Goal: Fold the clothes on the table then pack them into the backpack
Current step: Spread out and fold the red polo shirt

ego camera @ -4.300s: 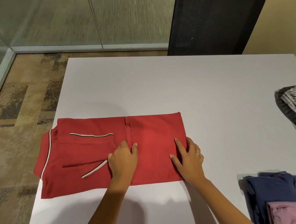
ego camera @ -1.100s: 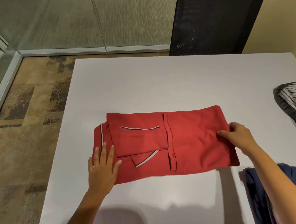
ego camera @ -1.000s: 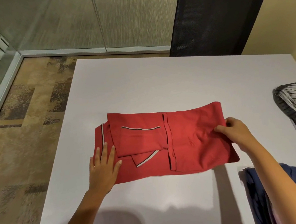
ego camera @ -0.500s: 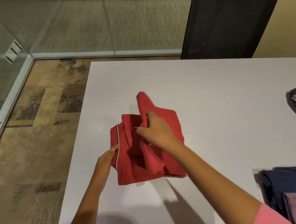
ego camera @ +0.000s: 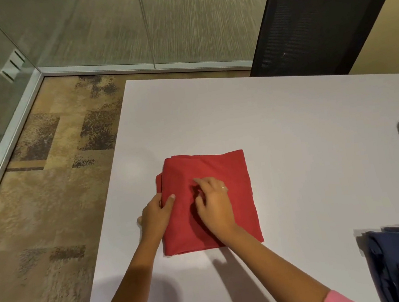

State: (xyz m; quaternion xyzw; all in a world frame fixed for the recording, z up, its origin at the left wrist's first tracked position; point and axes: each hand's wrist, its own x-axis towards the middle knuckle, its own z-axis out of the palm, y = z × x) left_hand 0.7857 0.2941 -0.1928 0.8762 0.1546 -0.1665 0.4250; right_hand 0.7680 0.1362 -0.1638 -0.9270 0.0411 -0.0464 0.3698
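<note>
Head view shows the red shirt (ego camera: pixel 208 199) folded square on the worktop (ego camera: pixel 291 141), left hand (ego camera: pixel 157 214) pinching its edge, right hand (ego camera: pixel 213 201) loosely curled on top; press flat to set the creases.

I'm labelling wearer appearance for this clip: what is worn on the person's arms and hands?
Both forearms are bare. A pink sleeve covers the right upper arm at the frame's bottom edge. The right hand wears a thin ring. The left hand shows nothing worn.
</note>
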